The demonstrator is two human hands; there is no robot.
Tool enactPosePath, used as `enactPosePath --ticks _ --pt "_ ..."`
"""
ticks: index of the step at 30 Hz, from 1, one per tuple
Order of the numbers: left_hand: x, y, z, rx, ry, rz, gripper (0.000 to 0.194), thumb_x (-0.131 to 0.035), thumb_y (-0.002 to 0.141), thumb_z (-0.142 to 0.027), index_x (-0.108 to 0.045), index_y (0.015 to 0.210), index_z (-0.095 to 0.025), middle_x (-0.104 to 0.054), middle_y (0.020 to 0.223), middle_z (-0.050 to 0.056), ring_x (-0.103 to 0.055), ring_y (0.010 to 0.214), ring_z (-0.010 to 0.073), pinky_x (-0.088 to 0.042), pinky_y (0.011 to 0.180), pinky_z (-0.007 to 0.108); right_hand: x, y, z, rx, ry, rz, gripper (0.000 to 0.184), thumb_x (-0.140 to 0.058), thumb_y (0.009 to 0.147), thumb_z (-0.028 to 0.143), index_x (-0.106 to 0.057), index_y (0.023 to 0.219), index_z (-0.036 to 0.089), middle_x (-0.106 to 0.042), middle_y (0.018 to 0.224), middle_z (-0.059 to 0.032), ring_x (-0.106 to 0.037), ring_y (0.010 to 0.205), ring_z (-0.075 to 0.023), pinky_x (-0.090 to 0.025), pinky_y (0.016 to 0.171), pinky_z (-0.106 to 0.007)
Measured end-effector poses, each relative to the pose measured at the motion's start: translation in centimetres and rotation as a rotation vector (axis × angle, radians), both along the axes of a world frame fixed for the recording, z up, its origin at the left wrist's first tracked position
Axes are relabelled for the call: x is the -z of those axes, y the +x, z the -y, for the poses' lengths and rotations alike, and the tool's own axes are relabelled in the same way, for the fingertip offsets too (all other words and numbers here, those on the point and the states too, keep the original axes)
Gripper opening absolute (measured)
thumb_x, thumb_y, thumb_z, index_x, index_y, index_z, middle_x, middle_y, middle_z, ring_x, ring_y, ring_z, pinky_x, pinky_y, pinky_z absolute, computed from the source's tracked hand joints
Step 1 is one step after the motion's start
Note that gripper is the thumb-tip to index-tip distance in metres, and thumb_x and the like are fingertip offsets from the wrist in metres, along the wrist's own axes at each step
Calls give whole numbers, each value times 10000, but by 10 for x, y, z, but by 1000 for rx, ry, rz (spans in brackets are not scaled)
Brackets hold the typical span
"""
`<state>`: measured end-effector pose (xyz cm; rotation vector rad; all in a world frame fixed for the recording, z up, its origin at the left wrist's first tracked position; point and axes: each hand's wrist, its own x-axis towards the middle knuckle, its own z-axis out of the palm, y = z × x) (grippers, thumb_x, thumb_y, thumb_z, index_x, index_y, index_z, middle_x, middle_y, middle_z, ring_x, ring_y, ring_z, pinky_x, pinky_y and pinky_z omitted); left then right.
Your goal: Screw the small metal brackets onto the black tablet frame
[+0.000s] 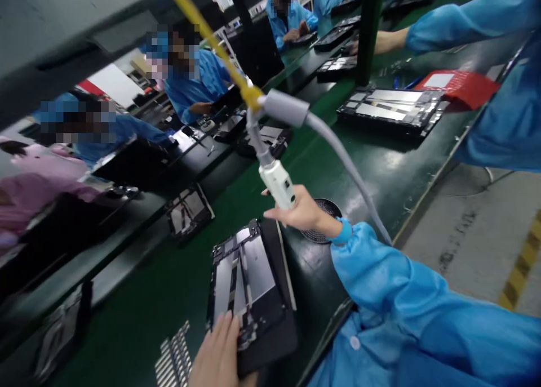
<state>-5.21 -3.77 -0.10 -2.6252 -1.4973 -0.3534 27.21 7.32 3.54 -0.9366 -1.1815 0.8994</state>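
An opened laptop chassis with bare metal plates lies on the green conveyor belt in front of me. My left hand rests flat on its near edge. My right hand, in a blue sleeve, is wrapped around a white hanging power screwdriver just above the chassis's far corner. The tool's grey cable curves down to the right, and a yellow cord holds it from above.
A round black mesh dish sits behind my right hand. More open chassis lie along the belt, with a red tray further on. People in blue coats work on both sides. The floor drops off right.
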Motion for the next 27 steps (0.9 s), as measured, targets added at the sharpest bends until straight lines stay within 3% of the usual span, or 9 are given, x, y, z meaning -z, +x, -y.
enactPosePath --ticks 3,6,9,12,14,17,20,27 --pt "23 35 35 56 14 -81 873 -507 749 -295 -106 1523 -251 -510 1377 108 -490 1258 326 -409 1021 533 3 28 0 50 -68 -74 314 -735 647 325 -561 824 133 -510 483 61 -469 382 -87 -401 418 -230" --pt "29 67 46 102 3 -94 905 -535 799 -402 -28 1525 -213 -418 1441 166 -371 1338 380 -282 1054 646 9 39 -3 121 -65 -98 332 -737 643 350 -535 802 140 -502 448 66 -469 355 -87 -404 387 -224" --pt "26 99 35 156 0 -45 1032 -611 727 -588 -85 1522 -190 -334 1488 183 -252 1387 418 -145 1090 680 13 38 -9 153 -64 -89 308 -734 637 328 -534 780 142 -505 445 68 -480 362 -87 -414 391 -225" --pt "23 126 21 196 3 -8 1134 -650 664 -658 -113 1512 -132 -306 1496 208 -233 1383 447 -162 1074 697 15 33 -13 144 -82 -74 288 -723 641 300 -570 819 133 -507 432 70 -474 361 -89 -412 402 -236" --pt "24 140 18 224 2 25 1026 -654 721 -571 -164 1496 -111 -356 1473 199 -245 1383 433 -204 1064 692 17 31 -14 128 -85 -62 305 -717 649 295 -596 869 120 -505 420 67 -467 364 -94 -409 415 -245" --pt "27 158 23 221 21 112 703 -595 827 -340 -314 1438 -135 -454 1420 152 -280 1384 385 -233 1078 657 19 28 -15 117 -89 -41 338 -717 654 304 -612 907 105 -500 414 61 -472 374 -103 -416 435 -256" --pt "30 170 31 205 39 198 505 -549 851 -226 -447 1342 -167 -519 1370 112 -343 1359 362 -257 1075 639 21 26 -17 102 -105 -36 386 -719 650 310 -606 953 99 -496 415 67 -470 369 -106 -402 424 -253" --pt "34 173 36 164 29 245 450 -554 857 -237 -498 1299 -180 -513 1376 105 -365 1347 360 -268 1065 651 26 22 -20 90 -116 -43 338 -715 636 290 -590 907 132 -512 437 68 -473 375 -107 -401 421 -251"
